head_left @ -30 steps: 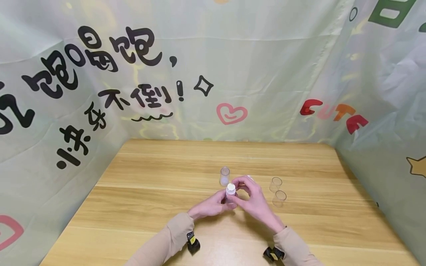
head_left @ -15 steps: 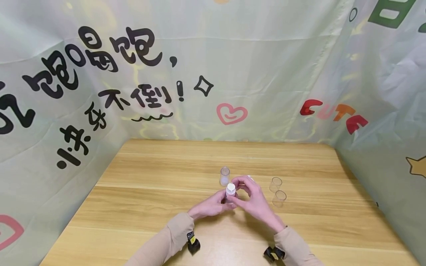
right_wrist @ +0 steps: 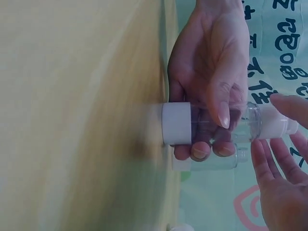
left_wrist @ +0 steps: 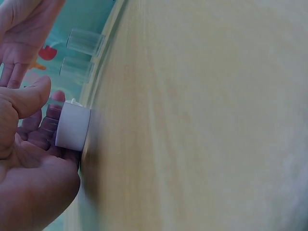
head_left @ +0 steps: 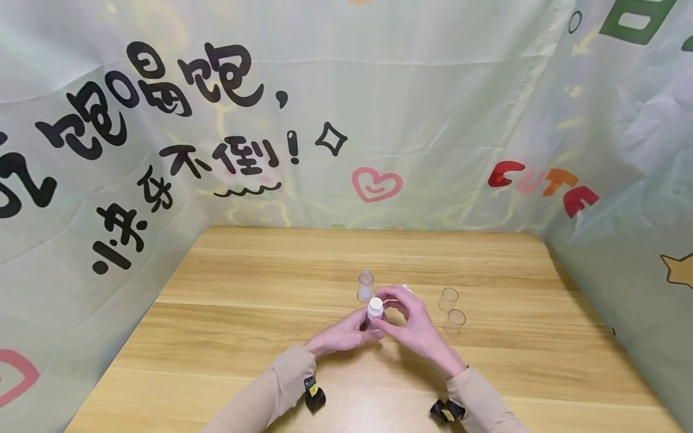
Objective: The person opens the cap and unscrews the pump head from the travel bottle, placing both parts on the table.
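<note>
Upright above the table, a small clear bottle [right_wrist: 199,120] has a white base and a white pump head [right_wrist: 274,122]. My left hand [head_left: 343,334] grips its clear body, with the thumb across one side and fingers curled round the other. At the top, my right hand [head_left: 414,325] pinches the white pump head between thumb and fingers. Behind the hands stands a second clear bottle [head_left: 366,287]; its bare threaded neck shows in the right wrist view.
To the right, two clear cylindrical caps [head_left: 449,300] [head_left: 454,323] stand on the wooden table [head_left: 271,270]. A small white piece [head_left: 407,290] lies partly hidden behind the right hand. Printed cloth [head_left: 433,120] hangs round the table's back and sides.
Both hands stay almost in place on the bottle. Only slight movement shows at the right fingers and the white pump head.
</note>
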A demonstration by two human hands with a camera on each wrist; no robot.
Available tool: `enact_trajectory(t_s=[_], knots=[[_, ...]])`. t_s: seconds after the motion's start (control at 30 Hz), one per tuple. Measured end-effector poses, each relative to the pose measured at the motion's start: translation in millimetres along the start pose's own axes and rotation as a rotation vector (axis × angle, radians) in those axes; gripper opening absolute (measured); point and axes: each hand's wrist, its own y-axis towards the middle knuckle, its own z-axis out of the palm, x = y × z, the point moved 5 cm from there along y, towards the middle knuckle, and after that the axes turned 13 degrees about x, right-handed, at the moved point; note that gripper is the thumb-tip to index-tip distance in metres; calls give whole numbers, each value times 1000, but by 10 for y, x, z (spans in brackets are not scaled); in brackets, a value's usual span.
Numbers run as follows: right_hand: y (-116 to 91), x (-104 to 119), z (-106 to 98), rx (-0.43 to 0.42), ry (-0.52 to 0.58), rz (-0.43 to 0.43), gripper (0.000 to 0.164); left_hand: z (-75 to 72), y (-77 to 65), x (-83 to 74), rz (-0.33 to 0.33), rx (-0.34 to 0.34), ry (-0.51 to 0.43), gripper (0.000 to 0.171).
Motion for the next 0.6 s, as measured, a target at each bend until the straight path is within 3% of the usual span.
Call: enact_trajectory(t_s=[0.3,0.47,0.6], knots=[[-1,-12,3,-19,-36,-19,38,5,12,-4,8,10,9,45],[-13,-17,3,16,22,-37,46,2,13,4,9,5,11,42],[-15,-25,14,-5,-9,-5,48,-1,4,3,-4,-3,3,52]])
